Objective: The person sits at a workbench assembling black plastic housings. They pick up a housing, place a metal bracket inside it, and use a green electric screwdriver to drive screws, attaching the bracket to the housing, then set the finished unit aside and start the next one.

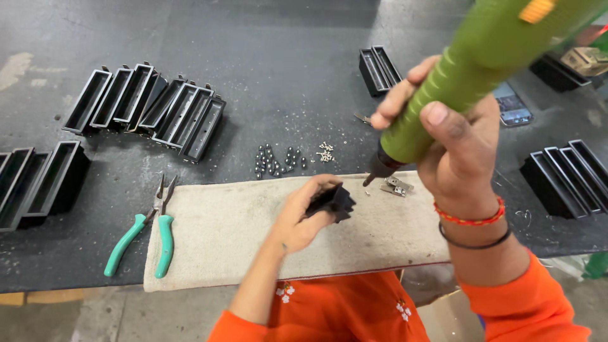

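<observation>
Steady, square work called for here, judging by the layout: keeping the driver tip in line with the small black part rather than slanted, pressing the part flat into the beige cloth pad so nothing spins, and letting the tool do the turning without leaning on it. Worth keeping the fingertips clear of the bit.

Right hand closed in a full fist around the ribbed green barrel of the electric screwdriver, thumb laid across the front, dark tip pointing down and left, hovering just right of the part and not visibly touching it. Left hand curled narrowly over the black part, fingers pinching from above, holding it down on the pad near the middle of the bench.

Just beside the driver tip, a small metal hinge piece on the pad's far edge. Beyond the pad, a cluster of dark round beads and a little heap of pale screws. At the pad's left end, teal-handled pliers. Rows of black rectangular trays leaning together at far left, more at far right, well apart from both hands.
</observation>
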